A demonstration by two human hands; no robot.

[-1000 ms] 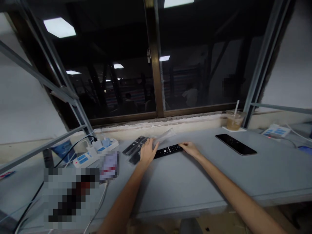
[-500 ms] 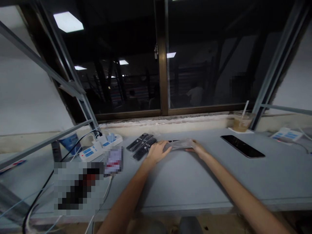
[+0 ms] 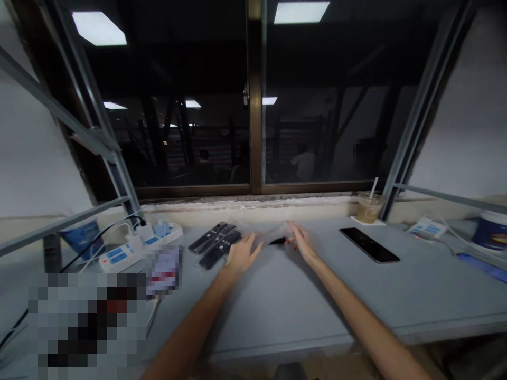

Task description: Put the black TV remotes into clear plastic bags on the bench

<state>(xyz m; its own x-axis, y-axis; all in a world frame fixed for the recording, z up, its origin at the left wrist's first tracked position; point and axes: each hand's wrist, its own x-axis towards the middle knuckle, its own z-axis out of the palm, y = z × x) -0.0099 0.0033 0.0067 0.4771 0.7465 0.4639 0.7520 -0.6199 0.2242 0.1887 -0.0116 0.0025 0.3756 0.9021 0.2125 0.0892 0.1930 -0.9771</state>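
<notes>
Between my hands a clear plastic sleeve [image 3: 273, 231] is stretched out, smeared by motion. A dark end of what looks like a remote control [image 3: 278, 241] shows under it. My left hand [image 3: 242, 252] is closed on the sleeve's left end, its thumb toward the middle. On the other end, my right hand [image 3: 301, 243] grips the sleeve with bent fingers. Several black remote controls [image 3: 216, 244] in clear wrapping lie side by side just left of my left hand.
A black phone [image 3: 369, 244] lies to the right, with an iced drink cup [image 3: 369, 207] behind it. White power strips [image 3: 134, 250] with plugs and cables stand at left. A blurred-out patch covers the desk's left front. A metal frame and window rise behind.
The view has shifted, with the desk's right side showing more. My hands stay on the sleeve; the right hand has turned more upright, and the remote control beneath shows less.
</notes>
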